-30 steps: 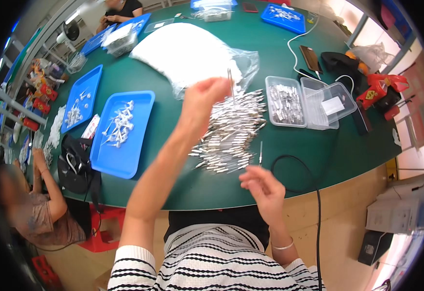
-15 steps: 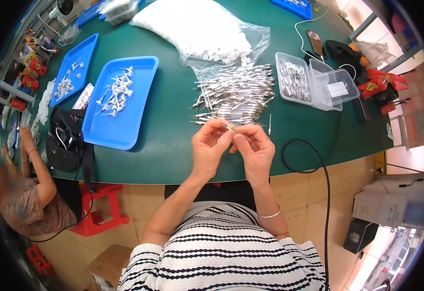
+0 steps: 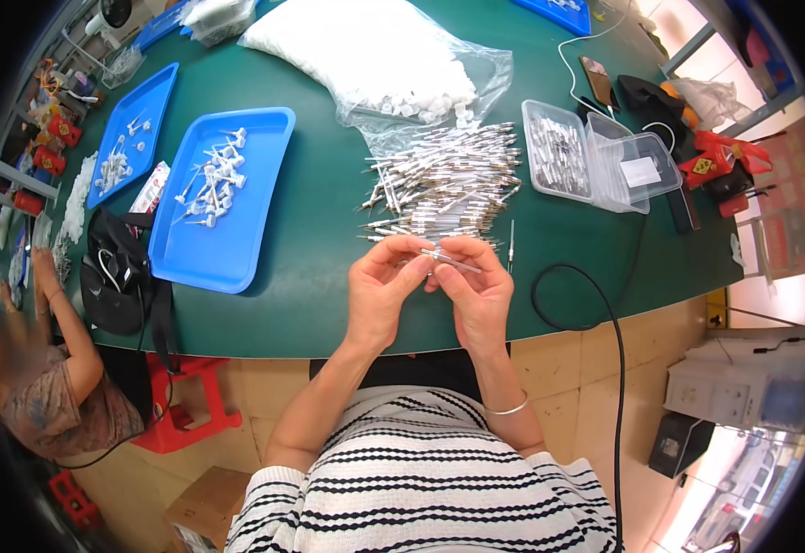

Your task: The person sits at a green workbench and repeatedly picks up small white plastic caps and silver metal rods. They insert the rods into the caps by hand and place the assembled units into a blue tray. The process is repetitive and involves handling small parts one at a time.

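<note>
Close to the table's near edge, my left hand [image 3: 376, 293] and my right hand [image 3: 479, 300] meet, fingertips closed. Between them they pinch a thin metal-and-white rod [image 3: 453, 262], its free end slanting down to the right across my right fingers. Fingertips cover its left part, so I cannot tell whether anything is fitted there. Just beyond lies a heap of similar rods [image 3: 448, 180], and one loose rod [image 3: 512, 244] rests right of my hands. A clear bag [image 3: 365, 51] of small white caps lies open behind the heap.
At left, a blue tray [image 3: 209, 258] holds several rods with white caps; another blue tray [image 3: 162, 101] lies beyond. Right of the heap is a clear box [image 3: 536, 147] of rods. A black cable [image 3: 616, 387] hangs over the near edge. A co-worker [image 3: 61, 396] sits at far left.
Both hands have shifted slightly left and toward me. The rod, mostly hidden before, now shows lengthwise, its free end pointing right.
</note>
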`<state>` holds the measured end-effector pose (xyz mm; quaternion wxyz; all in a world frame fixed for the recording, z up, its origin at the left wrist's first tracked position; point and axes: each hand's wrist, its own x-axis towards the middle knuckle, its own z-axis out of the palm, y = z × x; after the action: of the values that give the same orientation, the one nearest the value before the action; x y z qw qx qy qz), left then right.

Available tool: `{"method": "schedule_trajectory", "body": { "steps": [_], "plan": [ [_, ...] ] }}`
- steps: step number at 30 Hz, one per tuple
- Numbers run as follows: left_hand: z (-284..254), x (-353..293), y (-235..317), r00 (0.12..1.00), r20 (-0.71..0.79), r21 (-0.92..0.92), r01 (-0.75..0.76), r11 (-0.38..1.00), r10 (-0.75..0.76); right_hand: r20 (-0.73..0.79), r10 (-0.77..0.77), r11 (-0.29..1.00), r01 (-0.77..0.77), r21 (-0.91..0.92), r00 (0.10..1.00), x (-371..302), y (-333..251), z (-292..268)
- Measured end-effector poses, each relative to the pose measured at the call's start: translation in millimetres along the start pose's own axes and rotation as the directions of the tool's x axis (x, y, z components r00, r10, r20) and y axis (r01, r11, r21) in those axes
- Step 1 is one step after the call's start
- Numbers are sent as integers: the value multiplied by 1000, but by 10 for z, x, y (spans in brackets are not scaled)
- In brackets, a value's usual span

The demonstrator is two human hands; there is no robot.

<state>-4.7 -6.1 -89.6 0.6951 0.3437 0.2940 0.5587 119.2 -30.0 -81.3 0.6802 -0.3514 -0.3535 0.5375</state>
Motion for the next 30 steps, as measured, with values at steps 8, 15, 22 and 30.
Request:
{"method": "schedule_trajectory", "body": {
  "steps": [8, 15, 22, 30],
  "plan": [
    [183, 83, -19, 997, -76, 41, 5, 999, -2, -39, -115, 992, 117, 51, 993, 62, 41, -93],
    [185, 153, -37, 999, -37, 57, -2, 998, 4, -84, -114, 993, 117, 33, 990, 94, 57, -202],
    [189, 200, -116, 999, -31, 110, -6, 994, 10, -92, -113, 992, 117, 41, 989, 101, 74, -228],
    [240, 180, -141, 999, -49, -29, 2, 1000, -4, -111, -104, 991, 113, 78, 988, 107, 104, -212]
  ]
}}
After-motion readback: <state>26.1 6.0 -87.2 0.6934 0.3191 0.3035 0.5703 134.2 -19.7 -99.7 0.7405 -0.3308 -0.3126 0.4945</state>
